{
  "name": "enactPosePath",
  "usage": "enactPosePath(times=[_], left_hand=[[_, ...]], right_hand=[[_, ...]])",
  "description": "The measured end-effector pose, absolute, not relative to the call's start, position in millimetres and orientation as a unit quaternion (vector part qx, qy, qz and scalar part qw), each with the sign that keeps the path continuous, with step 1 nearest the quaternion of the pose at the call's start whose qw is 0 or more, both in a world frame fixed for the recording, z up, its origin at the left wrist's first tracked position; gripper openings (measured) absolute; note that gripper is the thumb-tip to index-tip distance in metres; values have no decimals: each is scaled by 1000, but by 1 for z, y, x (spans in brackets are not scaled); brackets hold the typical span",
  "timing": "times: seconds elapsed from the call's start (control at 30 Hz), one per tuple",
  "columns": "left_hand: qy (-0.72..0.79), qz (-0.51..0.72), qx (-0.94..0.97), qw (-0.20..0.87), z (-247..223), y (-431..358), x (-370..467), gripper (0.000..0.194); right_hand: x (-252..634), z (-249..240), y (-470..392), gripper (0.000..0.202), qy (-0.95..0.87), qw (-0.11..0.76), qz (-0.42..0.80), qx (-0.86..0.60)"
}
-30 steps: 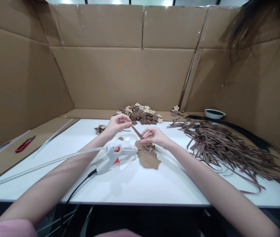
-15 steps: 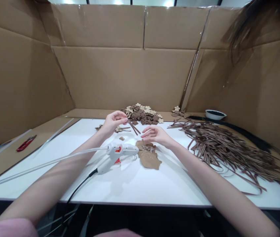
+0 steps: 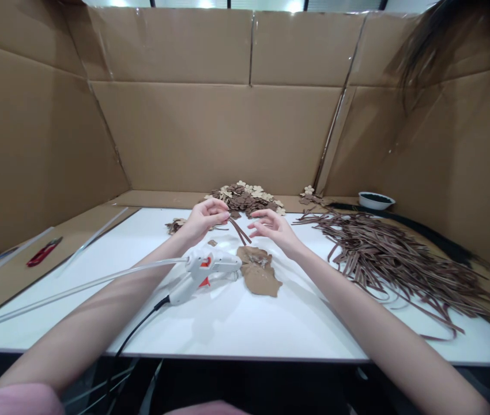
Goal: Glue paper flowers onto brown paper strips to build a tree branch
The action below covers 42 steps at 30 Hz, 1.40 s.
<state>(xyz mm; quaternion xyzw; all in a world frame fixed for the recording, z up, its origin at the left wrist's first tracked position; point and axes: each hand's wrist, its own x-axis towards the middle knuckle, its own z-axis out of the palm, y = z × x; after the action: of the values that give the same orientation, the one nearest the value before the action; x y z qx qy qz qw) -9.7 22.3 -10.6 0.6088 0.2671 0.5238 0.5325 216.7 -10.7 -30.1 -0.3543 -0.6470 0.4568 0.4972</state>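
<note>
Brown strips (image 3: 240, 231) hang from the pinched fingertips of my left hand (image 3: 207, 219), their free ends pointing down to the right. Facing them from the right, my right hand (image 3: 274, 228) has its fingers apart and curved, with nothing seen between them. Below my hands a flat tan piece (image 3: 260, 274) with a shiny patch near its upper part lies on the white board. A white glue gun (image 3: 202, 274) with an orange trigger stands left of that piece, its nozzle near the piece's left edge.
Behind my hands is a heap of brown and cream flower shapes (image 3: 251, 199). A large pile of brown strips (image 3: 396, 259) spreads at the right, near a white bowl (image 3: 375, 200). A red cutter (image 3: 45, 252) lies far left. Cardboard walls (image 3: 184, 132) enclose the board.
My left hand has moved slightly right with the strips. My right hand has risen a little away from the tan piece, and its fingers have spread wider.
</note>
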Motion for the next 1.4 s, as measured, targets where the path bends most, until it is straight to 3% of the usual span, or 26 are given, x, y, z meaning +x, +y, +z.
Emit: enactPosePath(times=[0.17,0.3,0.73,1.4], left_hand=[[266,505,630,526,-12,17,-5,34],[272,495,649,509,-15,20,-7,33],[287,490,663,487,-16,21,-8,31],[293,490,668,478,-15,21,-9,31]], right_hand=[[210,-31,-16,46,-716,377,480,-337],[209,-31,-22,46,-721,338,490,-353],[216,-32,-15,57,-716,356,475,-368],[217,-35,-12,57,-697,363,488,-381]])
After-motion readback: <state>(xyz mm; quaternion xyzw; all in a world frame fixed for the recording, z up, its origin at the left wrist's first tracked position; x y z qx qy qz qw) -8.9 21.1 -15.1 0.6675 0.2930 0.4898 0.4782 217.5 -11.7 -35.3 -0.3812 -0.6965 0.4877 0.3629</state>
